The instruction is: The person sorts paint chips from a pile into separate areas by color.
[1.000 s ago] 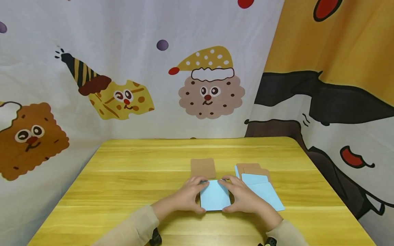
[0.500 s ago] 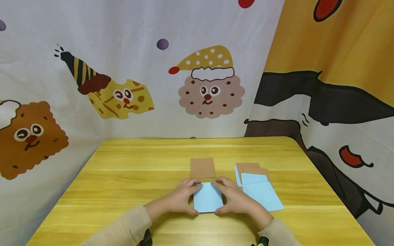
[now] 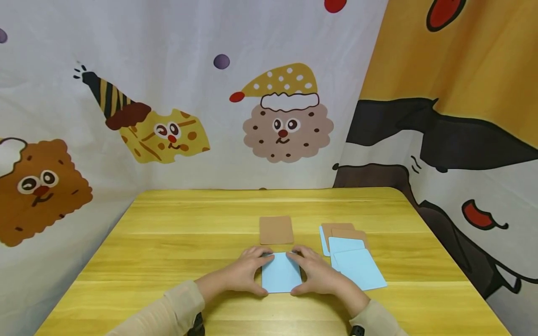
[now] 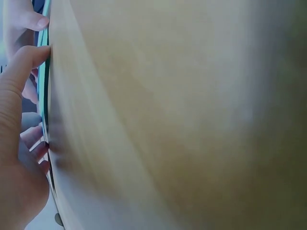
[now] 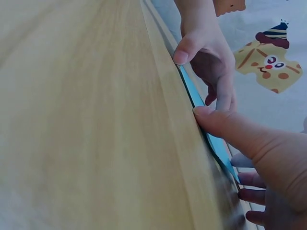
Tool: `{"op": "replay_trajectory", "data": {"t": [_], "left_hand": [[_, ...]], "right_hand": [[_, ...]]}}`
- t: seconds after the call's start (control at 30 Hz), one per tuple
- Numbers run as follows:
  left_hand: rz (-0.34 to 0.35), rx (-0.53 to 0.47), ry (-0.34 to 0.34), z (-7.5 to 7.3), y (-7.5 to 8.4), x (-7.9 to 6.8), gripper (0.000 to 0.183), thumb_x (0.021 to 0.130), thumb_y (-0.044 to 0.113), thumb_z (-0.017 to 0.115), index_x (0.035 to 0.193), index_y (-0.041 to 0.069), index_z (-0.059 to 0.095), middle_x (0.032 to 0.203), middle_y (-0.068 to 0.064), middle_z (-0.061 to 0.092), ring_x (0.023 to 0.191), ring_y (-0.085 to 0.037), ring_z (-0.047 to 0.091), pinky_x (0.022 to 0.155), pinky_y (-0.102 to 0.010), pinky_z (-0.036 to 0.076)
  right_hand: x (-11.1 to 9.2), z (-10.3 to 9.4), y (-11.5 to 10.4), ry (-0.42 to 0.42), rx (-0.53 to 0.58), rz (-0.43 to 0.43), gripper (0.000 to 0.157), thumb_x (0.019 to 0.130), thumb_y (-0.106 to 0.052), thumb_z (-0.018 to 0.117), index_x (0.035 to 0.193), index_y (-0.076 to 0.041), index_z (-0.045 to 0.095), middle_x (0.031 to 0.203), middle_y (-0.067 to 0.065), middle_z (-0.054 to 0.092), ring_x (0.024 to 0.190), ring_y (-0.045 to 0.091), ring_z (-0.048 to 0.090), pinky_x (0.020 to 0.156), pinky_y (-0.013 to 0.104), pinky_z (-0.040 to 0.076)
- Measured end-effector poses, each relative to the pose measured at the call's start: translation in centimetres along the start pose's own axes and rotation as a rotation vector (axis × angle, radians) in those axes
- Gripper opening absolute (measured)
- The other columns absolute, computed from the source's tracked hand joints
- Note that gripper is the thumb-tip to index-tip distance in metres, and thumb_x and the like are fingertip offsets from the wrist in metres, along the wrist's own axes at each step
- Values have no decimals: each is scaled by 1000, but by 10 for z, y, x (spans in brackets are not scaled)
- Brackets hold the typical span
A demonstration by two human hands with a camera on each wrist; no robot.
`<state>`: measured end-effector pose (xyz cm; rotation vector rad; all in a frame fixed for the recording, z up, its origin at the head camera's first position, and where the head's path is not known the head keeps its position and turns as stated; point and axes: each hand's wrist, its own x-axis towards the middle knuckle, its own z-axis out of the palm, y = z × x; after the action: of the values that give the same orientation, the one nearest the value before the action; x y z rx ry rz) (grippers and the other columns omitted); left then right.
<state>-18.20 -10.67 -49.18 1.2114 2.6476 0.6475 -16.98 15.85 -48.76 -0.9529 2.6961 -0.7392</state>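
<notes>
2 hands (image 3: 241,272) (image 3: 318,274) hold blue square (image 3: 281,273); brown square (image 3: 276,230) just beyond.

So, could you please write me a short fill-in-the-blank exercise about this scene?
1. Between the left grip and the right grip, the held square has an upper face coloured ____.
2. Beyond it, a lone square on the table is coloured ____.
3. In the head view, the overlapping squares lie to the ____ of the held square.

Missing words: blue; brown; right.
</notes>
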Motion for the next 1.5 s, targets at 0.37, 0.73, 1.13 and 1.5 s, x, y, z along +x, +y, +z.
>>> {"op": "replay_trajectory", "data": {"t": [0.37, 0.73, 1.13, 1.5], "left_hand": [[-12, -25, -36, -3, -1, -1, 91, 74, 49, 78, 143, 2, 43, 146, -6, 35, 134, -23, 28, 106, -52, 25], [-35, -38, -5, -4, -2, -2, 95, 70, 56, 78, 142, 4, 45, 147, -7, 35, 134, -25, 28, 107, -52, 24], [-34, 23, 60, -5, 5, 1, 98, 68, 61, 77, 142, 4, 45, 148, -7, 34, 135, -28, 27, 108, -54, 22], [-45, 60, 96, -2, 21, 21, 100, 69, 64, 74, 144, 4, 43, 148, -8, 34, 136, -27, 26, 107, -56, 21]], "right_hand": [[-1, -1, 0, -38, 8, 4, 97, 72, -58, 73, 146, -5, 38, 146, 13, 32, 133, 34, 29, 102, 54, 32], [-3, -3, -2, -35, 32, 2, 101, 70, -62, 71, 147, -7, 38, 148, 15, 29, 135, 38, 26, 101, 59, 30], [-8, -8, 0, 41, -25, -29, 98, 67, -61, 76, 145, -12, 43, 150, 12, 30, 135, 39, 25, 100, 65, 27], [-26, -21, 11, 109, -86, -56, 97, 65, -56, 80, 143, -10, 46, 147, 14, 35, 134, 32, 27, 104, 63, 20]]}}
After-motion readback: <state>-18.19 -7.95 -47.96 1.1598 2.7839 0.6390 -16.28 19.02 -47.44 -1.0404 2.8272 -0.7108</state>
